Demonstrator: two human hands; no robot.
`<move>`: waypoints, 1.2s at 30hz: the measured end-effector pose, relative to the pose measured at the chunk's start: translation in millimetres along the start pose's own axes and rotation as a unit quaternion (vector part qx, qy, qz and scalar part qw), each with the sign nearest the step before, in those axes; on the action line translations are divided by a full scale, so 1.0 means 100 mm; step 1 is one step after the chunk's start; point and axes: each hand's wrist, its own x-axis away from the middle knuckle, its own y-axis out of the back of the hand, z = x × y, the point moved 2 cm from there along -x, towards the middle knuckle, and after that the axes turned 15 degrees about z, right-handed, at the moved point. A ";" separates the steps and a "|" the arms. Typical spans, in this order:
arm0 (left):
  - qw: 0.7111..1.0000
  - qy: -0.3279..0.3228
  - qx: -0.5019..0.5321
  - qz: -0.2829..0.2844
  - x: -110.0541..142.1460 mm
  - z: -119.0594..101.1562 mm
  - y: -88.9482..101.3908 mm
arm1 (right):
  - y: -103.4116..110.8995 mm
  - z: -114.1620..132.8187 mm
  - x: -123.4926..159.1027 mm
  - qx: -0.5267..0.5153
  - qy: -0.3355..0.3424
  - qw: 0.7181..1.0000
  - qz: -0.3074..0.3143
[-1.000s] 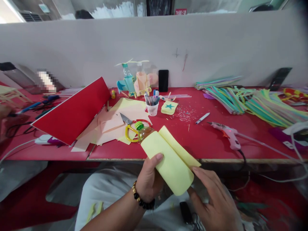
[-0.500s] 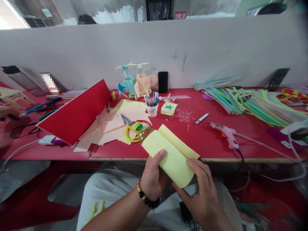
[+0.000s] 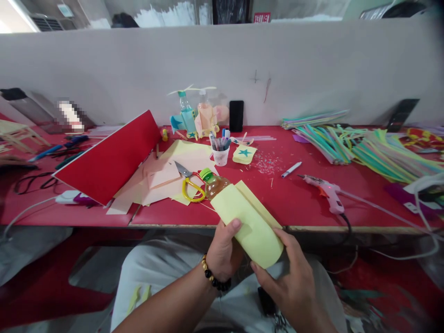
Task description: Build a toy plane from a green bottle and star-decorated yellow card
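Pink glue gun (image 3: 328, 192) on tabletop (image 3: 222, 217).

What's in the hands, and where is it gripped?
A bottle wrapped in yellow paper. The left hand grips it near the middle, thumb on the paper; the right hand holds the end away from the green cap.

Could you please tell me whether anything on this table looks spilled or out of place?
Yes, slightly: small scraps are scattered over the red table, right of the cup of pens, like uncleared litter. The glue gun lies on its side without a stand, perhaps risky if hot.
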 end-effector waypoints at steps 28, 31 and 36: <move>0.994 0.062 0.016 0.084 0.02 -0.08 0.13 | 0.06 0.06 0.07 -0.018 0.080 0.996 0.030; 0.995 0.054 0.002 0.080 0.01 -0.07 0.14 | 0.09 0.07 0.07 -0.028 0.078 0.996 0.025; 0.992 0.053 -0.034 0.105 0.03 -0.08 0.13 | 0.34 -0.04 -0.03 -0.054 0.102 0.993 0.012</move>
